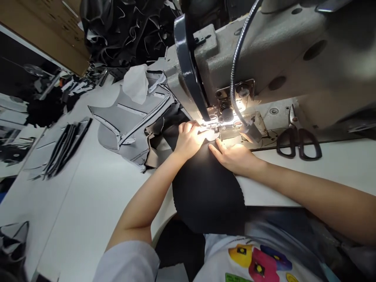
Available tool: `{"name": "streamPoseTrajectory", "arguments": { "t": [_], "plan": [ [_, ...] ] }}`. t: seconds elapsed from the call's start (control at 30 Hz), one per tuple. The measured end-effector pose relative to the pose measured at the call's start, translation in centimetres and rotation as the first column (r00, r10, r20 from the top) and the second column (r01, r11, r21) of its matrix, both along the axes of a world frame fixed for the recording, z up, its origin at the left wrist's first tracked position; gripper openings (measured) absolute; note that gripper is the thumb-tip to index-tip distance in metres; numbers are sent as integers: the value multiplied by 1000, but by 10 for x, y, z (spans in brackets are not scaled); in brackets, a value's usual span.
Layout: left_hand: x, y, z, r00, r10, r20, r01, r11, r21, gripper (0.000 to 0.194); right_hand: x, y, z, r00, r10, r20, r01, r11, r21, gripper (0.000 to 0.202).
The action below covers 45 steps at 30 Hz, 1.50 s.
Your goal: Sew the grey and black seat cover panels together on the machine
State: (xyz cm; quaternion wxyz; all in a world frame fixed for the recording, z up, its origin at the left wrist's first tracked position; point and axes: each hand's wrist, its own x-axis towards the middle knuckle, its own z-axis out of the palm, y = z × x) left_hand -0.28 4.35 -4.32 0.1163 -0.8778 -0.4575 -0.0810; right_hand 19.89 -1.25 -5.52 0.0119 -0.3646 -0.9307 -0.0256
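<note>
Black material (208, 192) lies under the lit needle area of a sewing machine (273, 62) and hangs over the table's front edge. My left hand (189, 139) rests on the material just left of the needle, its fingers bent and its thumb and index reaching toward a small bright white piece (210, 134). Glare hides whether they pinch anything. Right of it, my right hand (235, 156) presses on the material's edge near the presser foot, with two fingertips stretched out and apart.
Dark-handled scissors (299, 141) lie at the machine's base on the right. Grey sewn pieces (132, 117) sit left of the machine. Stacked dark strips (67, 147) lie farther left on the white table (91, 196). A flexible metal lamp neck (235, 66) hangs over the needle area.
</note>
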Motion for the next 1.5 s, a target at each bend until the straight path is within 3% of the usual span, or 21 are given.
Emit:
{"name": "streamPoseTrajectory", "arguments": {
  "t": [0.17, 0.33, 0.53, 0.6, 0.7, 0.8, 1.07, 1.23, 1.33, 1.4, 1.43, 1.5],
  "plan": [
    [-2, 14, -2, 997, -71, 1, 71, 993, -98, 31, -5, 4, 2, 994, -58, -96, 54, 998, -41, 55],
    [0, 20, 1, 983, -182, 30, 185, 968, -169, 32, 1, 12, -5, 996, -8, -86, 11, 999, 30, 53],
    [2, 16, -3, 974, -47, 221, 91, 976, -196, 28, 4, 12, -10, 995, 4, -101, 0, 999, 41, 50],
    [3, 16, -5, 969, -52, 243, 106, 972, -211, 29, 2, 12, -8, 997, -12, -82, 15, 1000, 25, 49],
    [7, 13, -4, 973, -160, 164, 194, 955, -224, 31, -1, 12, -5, 996, -48, -79, 49, 999, 10, 49],
    [16, 6, -2, 978, -201, 56, 208, 955, -212, 30, -2, 13, -6, 996, -43, -84, 46, 998, 35, 46],
    [33, -8, -11, 994, -97, -48, 91, 989, -115, 32, -6, 7, -3, 988, -26, -152, 35, 998, 52, 42],
    [44, -11, -16, 999, -40, -23, 36, 988, -149, 29, 1, 6, -3, 991, -22, -129, 23, 1000, 8, 45],
    [39, -14, -5, 997, -80, 8, 80, 974, -210, 27, 26, 8, -18, 984, 46, -173, -54, 998, -41, 61],
    [19, -15, 11, 998, -56, 30, 60, 981, -183, 27, 42, 16, -30, 954, 140, -265, -173, 979, -106, 59],
    [4, -16, 21, 999, 10, 40, -4, 991, -131, 28, 44, 22, -35, 929, 173, -326, -222, 968, -118, 54],
    [-35, -20, 42, 960, 272, 71, -271, 962, -21, 45, 34, 35, -41, 888, 248, -387, -290, 956, -53, 50]
  ]
}}
